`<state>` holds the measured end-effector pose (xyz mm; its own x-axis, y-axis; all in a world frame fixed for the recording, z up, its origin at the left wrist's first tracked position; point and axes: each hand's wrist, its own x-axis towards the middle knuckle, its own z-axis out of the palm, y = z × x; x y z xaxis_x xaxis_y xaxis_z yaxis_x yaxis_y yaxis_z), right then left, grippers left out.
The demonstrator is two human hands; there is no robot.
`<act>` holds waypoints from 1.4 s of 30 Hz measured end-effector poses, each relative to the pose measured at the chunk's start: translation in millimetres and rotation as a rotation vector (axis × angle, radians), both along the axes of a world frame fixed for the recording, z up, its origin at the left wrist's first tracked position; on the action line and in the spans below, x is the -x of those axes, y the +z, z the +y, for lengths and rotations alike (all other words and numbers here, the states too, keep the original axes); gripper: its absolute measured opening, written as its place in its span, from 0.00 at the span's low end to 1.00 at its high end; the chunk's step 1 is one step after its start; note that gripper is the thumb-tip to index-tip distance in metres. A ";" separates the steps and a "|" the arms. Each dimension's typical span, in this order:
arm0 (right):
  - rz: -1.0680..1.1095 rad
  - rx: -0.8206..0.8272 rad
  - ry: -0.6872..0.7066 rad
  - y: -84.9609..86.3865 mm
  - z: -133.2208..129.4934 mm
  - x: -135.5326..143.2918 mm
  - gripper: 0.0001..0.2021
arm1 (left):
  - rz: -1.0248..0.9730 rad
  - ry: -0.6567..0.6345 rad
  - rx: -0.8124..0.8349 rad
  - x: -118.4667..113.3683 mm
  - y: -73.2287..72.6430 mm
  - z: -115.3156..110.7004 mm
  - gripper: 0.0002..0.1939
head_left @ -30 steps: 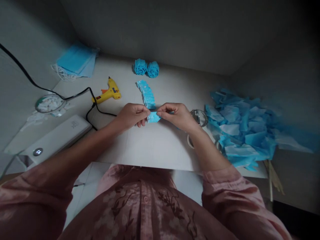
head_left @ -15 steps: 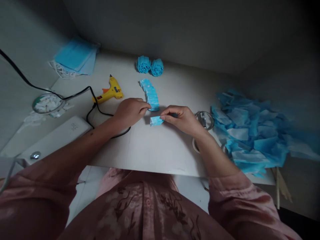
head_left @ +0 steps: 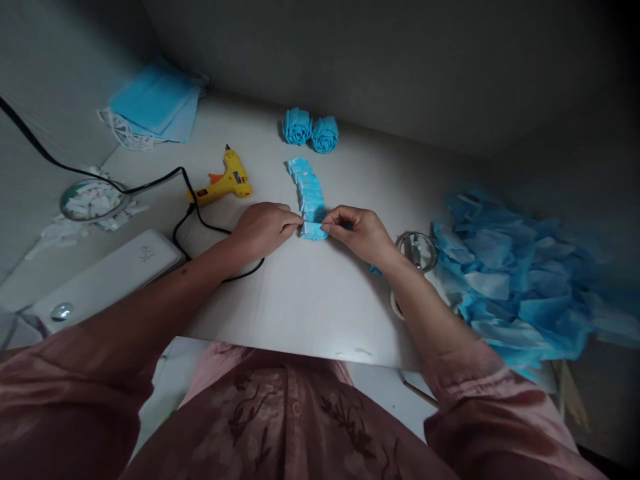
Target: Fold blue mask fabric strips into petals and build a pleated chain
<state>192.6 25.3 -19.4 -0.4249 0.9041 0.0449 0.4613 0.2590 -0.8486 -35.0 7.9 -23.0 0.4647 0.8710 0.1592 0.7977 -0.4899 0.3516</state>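
A curved row of overlapping folded blue mask-fabric pieces [head_left: 308,183] lies on the table between my hands. At its near end is a folded blue fabric piece [head_left: 314,231], laid against the row. My left hand [head_left: 267,227] is closed in a pinch at that piece's left edge. Its right edge is pinched between the thumb and forefinger of my right hand [head_left: 360,230]. Two blue fabric roses [head_left: 311,130] sit beyond the far end of the row. A yellow glue gun [head_left: 225,179] rests on its side to the left.
Stacked blue face masks [head_left: 153,100] lie at the back left. A black cable [head_left: 155,185] runs to the glue gun. White scraps fill a round dish [head_left: 93,200] near a white power bank [head_left: 110,280]. At right stand a tape roll [head_left: 417,252] and piled blue fabric [head_left: 515,267].
My right hand has brought the loose folded piece up against the near end of the row. My left hand stays pinched beside it. The whole view has shifted slightly.
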 end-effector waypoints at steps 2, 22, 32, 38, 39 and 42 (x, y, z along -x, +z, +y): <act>-0.019 -0.025 -0.031 -3.7 -0.1 -1.0 0.08 | -0.004 0.012 0.014 -0.3 0.2 0.4 0.18; -0.132 -0.117 -0.090 -5.0 -3.6 2.5 0.04 | -0.238 0.154 0.117 -4.6 3.3 -0.9 0.15; -0.265 -0.300 -0.077 -1.8 -7.5 3.5 0.09 | -0.136 0.018 -0.026 -1.8 -7.7 0.8 0.18; -0.450 -0.692 0.024 1.3 -13.6 -4.2 0.21 | -0.136 0.000 -0.052 -0.7 -10.3 1.1 0.18; -0.466 -0.722 0.046 0.3 -13.5 -4.8 0.21 | -0.137 0.003 -0.055 -0.5 -11.1 1.1 0.18; -0.490 -0.734 0.079 -5.5 -11.2 -5.7 0.21 | -0.131 0.020 -0.059 -0.7 -12.3 1.0 0.17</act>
<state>198.3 14.1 -24.8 -0.6084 0.6863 0.3986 0.6874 0.7067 -0.1674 -34.3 8.8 -35.3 0.4195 0.8671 0.2688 0.7565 -0.4976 0.4245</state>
